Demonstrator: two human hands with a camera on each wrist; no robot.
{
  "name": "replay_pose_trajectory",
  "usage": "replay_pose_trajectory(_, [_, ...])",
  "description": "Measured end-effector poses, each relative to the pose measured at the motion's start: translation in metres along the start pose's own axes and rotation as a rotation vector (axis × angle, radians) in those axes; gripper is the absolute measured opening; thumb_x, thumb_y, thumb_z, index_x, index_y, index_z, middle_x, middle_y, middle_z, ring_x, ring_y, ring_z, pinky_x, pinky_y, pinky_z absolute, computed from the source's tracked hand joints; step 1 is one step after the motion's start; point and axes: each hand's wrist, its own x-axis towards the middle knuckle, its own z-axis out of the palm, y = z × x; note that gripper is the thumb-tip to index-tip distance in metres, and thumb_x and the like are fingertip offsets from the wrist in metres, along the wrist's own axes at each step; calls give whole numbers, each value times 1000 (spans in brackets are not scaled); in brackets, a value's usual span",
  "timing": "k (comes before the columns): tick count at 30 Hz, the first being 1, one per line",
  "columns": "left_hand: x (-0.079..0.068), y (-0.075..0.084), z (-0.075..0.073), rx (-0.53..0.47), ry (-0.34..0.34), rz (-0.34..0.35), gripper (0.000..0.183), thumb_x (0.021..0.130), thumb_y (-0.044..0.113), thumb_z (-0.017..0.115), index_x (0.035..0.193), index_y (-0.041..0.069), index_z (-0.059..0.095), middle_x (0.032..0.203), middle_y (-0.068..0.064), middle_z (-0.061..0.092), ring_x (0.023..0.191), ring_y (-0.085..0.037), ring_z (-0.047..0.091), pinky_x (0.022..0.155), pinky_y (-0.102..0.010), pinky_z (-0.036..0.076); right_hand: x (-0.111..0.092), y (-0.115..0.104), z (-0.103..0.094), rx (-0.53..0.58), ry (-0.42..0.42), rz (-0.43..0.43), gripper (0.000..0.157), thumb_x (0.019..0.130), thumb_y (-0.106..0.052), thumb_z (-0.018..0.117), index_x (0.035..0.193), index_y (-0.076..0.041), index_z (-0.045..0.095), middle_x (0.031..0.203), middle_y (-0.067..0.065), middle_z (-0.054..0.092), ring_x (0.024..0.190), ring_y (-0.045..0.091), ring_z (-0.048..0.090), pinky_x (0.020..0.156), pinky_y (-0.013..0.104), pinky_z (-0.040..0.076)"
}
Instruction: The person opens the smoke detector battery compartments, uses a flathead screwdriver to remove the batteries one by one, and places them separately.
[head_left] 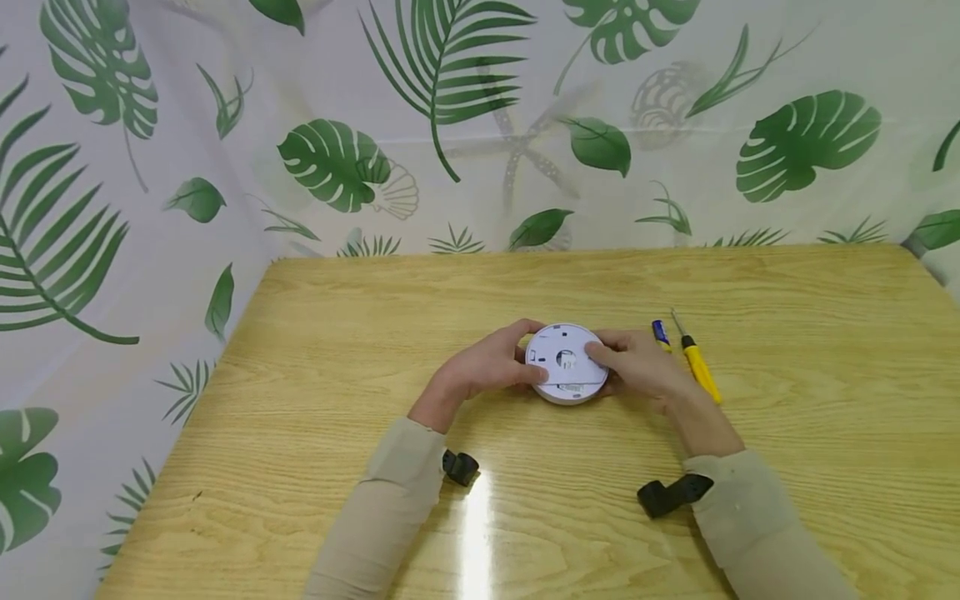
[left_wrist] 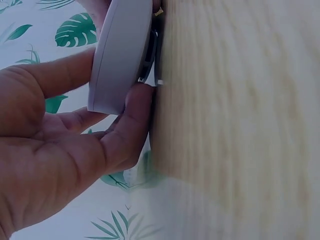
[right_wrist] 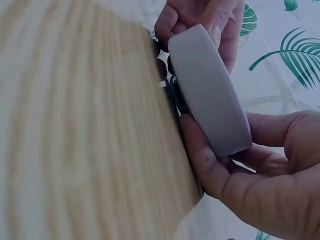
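Sleeves (head_left: 382, 510) foremost, left hand (head_left: 483, 365) and right hand (head_left: 647, 367) pinch a white disc (head_left: 567, 375) between your fingers (left_wrist: 67, 72), likely adjusting it; next probably needs even pressure.

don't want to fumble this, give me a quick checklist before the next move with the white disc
1. Left hand holding the white disc: ok, gripping its left side.
2. Right hand holding it too: ok, gripping the opposite side.
3. Slotted face of the white disc visible from above: ok, it shows in the head view.
4. Yellow screwdriver free: ok, lying on the table beside the right hand, held by neither hand.
5. Small blue cylinder fully in sight: not ok, seems partly covered by the right hand.
6. White disc's inside sound: cannot tell.
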Motion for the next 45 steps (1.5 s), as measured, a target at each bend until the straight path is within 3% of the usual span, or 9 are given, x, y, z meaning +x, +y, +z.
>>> replay_pose_trajectory(3, [-1,2,2,12,13,2,55,98,5,60,149,7,39,106,-15,62,85,-21,63,77,-32,54,-2,-1,-2,10,-9,9,51,105,-11,49,150,7,34,134,28,47,86,13,61,74,27,56])
replay_pose_trajectory(10, [-4,5,6,125,61,18,44,103,11,53,144,5,43,98,-14,67,78,-26,70,75,-35,56,-4,-1,-6,-129,-38,-34,59,97,-10,63,149,5,39,146,27,43,115,26,50,82,20,51])
replay_pose_trajectory(14, [-3,4,6,86,56,-9,42,103,10,54,143,4,43,97,-15,66,79,-25,69,74,-35,57,-3,0,-7,-158,-45,-44,64,95,-11,66,150,3,37,148,25,43,125,31,45,86,21,49])
replay_pose_trajectory(19, [-2,1,3,43,50,-61,41,103,14,54,139,1,43,101,-15,65,80,-22,67,71,-33,57,-3,-1,-3,-271,51,-43,63,96,-23,67,149,0,41,140,23,50,123,33,49,94,34,47])
replay_pose_trajectory(24, [-6,1,-2,151,73,-127,31,102,26,58,119,1,52,90,-13,66,71,-20,62,64,-29,52,-6,-6,4,-366,214,-61,56,100,-28,60,146,0,43,137,25,50,123,38,51,100,47,45])
replay_pose_trajectory(28, [-10,3,-7,217,103,-125,29,102,31,57,108,2,58,84,-12,64,68,-19,58,63,-29,49,-9,-12,6,-380,281,-88,51,103,-26,53,146,2,43,138,26,48,123,39,52,101,49,45])
replay_pose_trajectory(35, [-10,5,-8,270,77,-84,38,100,28,59,129,5,52,72,-8,57,59,-14,49,60,-27,39,-15,-18,6,-491,204,-114,46,101,-20,56,140,2,49,133,26,55,118,40,57,94,48,50])
replay_pose_trajectory(45, [-7,5,-5,267,59,-73,33,102,23,56,128,3,52,87,-12,66,71,-19,57,62,-26,44,-13,-13,6,-511,182,-107,44,101,-20,56,138,3,50,127,26,57,109,36,58,82,38,54])
